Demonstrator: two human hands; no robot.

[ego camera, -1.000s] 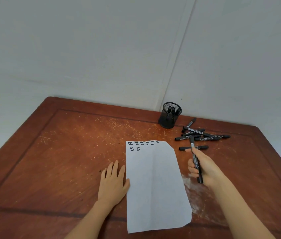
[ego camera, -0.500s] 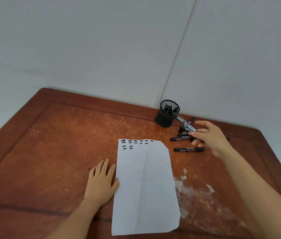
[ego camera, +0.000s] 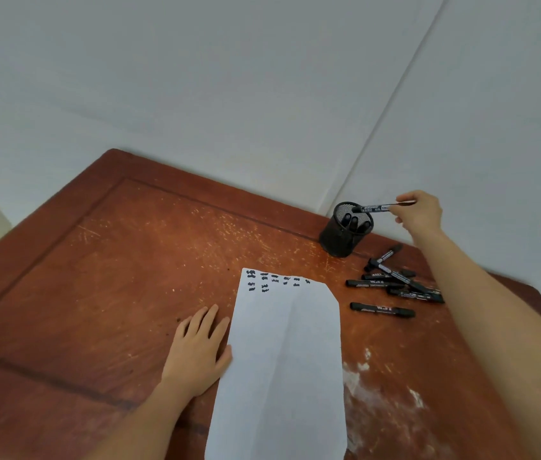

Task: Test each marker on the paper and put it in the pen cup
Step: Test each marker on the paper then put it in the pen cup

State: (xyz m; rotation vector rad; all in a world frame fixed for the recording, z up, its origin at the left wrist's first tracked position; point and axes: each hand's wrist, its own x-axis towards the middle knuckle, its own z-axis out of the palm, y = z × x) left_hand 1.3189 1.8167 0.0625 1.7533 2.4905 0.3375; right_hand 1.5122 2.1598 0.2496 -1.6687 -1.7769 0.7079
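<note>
Left hand (ego camera: 197, 351): bare, slim fingers, knuckle creases faint, nails too blurred to tell. Left forearm (ego camera: 149, 423): bare, smooth, uncovered down to bottom edge of view. Right hand (ego camera: 420, 212): bare, small in view, detail soft. Right forearm (ego camera: 495, 313): bare, long, looks broader toward lower right corner, outline slightly blurred.

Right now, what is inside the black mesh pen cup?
Three marker ends show inside the pen cup. The right hand pinches a fourth marker, its end over the rim. The mesh wall hides everything lower down.
</note>
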